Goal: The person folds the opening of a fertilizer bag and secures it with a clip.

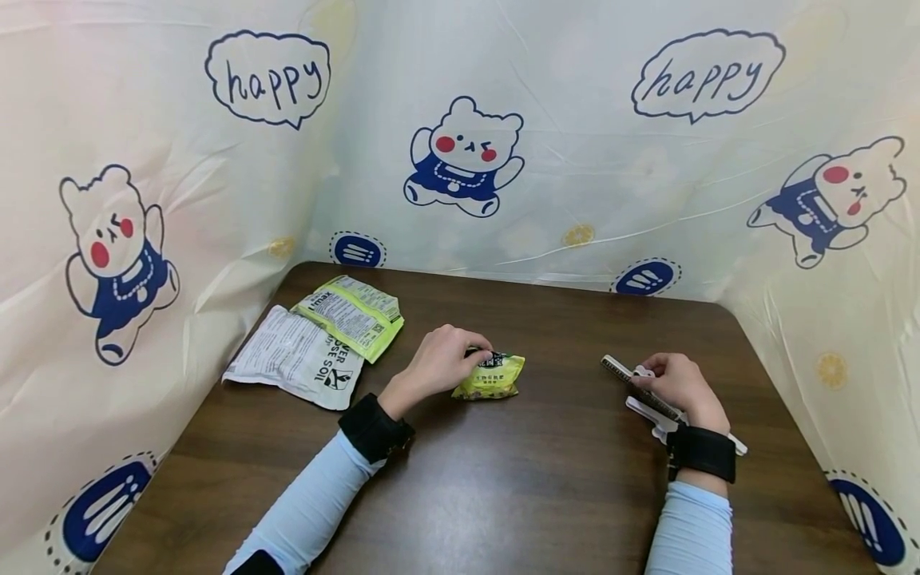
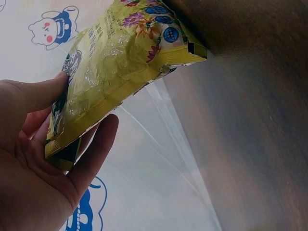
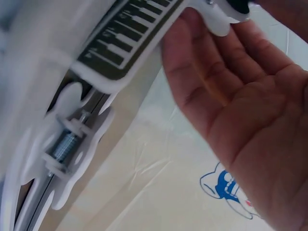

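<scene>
My left hand [image 1: 440, 361] pinches the upper edge of a small yellow packet [image 1: 490, 380] with flowers printed on it. In the left wrist view the packet [image 2: 113, 62] sits between thumb and fingers, its lower end close to the tabletop. On the right, my right hand [image 1: 679, 385] grips a white clip with a dark strip [image 1: 620, 370] of key-like markings, held by the fingertips in the right wrist view. Under that hand lies another white clip [image 1: 651, 413]; its small metal spring [image 3: 66, 146] shows in the right wrist view.
A white soil bag [image 1: 295, 355] lies at the table's left edge, partly covered by a green-yellow pouch [image 1: 352, 314]. The brown table [image 1: 460, 495] is enclosed at the back and both sides by a printed cloth [image 1: 575, 160].
</scene>
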A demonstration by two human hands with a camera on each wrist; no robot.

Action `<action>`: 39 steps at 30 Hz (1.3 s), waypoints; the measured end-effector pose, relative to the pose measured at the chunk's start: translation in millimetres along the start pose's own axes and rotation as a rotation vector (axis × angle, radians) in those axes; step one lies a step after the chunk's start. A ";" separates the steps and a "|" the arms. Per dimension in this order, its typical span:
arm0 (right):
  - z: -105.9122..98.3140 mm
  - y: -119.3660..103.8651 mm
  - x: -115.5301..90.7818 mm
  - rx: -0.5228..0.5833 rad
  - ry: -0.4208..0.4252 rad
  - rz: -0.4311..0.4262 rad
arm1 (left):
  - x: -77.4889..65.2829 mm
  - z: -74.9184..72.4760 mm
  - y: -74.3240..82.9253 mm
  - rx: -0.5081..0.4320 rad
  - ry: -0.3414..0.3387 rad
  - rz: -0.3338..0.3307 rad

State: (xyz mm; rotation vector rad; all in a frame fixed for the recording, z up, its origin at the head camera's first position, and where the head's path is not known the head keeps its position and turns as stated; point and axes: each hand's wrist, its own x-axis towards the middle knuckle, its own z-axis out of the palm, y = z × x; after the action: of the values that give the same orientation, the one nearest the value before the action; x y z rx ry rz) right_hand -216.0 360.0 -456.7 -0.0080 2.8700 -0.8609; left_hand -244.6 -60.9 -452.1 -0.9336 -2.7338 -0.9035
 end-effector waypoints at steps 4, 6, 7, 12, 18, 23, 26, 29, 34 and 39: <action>3.1 -5.5 4.1 0.025 0.060 -0.058 | 0.4 -0.5 -0.1 -0.008 0.003 0.003; 4.6 -8.9 6.0 0.043 0.079 -0.082 | 0.4 -0.5 -0.3 -0.009 0.005 0.003; 5.3 -10.4 7.0 0.051 0.084 -0.094 | 0.5 -0.5 -0.4 -0.008 0.006 0.003; 8.6 -18.1 10.0 0.083 0.099 -0.146 | 0.4 0.0 -1.2 -0.005 0.013 0.004; 13.4 -24.1 13.2 0.109 0.127 -0.204 | 0.3 0.3 -1.2 -0.003 0.010 0.010; 16.1 -28.4 13.9 0.132 0.133 -0.221 | 0.9 -0.2 0.0 0.002 0.006 0.011; 17.4 -29.7 14.4 0.134 0.140 -0.229 | 1.5 0.1 0.1 0.006 0.005 0.013; 18.5 -30.9 14.5 0.148 0.140 -0.233 | 1.9 0.2 0.6 0.006 0.003 0.014; 21.1 -34.4 14.7 0.184 0.123 -0.241 | 1.1 -0.3 1.9 0.003 -0.002 0.004; 25.2 -37.2 16.7 0.215 0.107 -0.240 | 0.0 -0.8 2.9 0.004 -0.008 -0.008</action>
State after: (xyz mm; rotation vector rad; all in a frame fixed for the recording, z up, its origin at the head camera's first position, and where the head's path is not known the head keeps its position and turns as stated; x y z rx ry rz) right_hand -230.3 314.4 -459.4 -0.2964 2.8968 -1.2472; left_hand -243.0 -59.5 -450.0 -0.9279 -2.7471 -0.8980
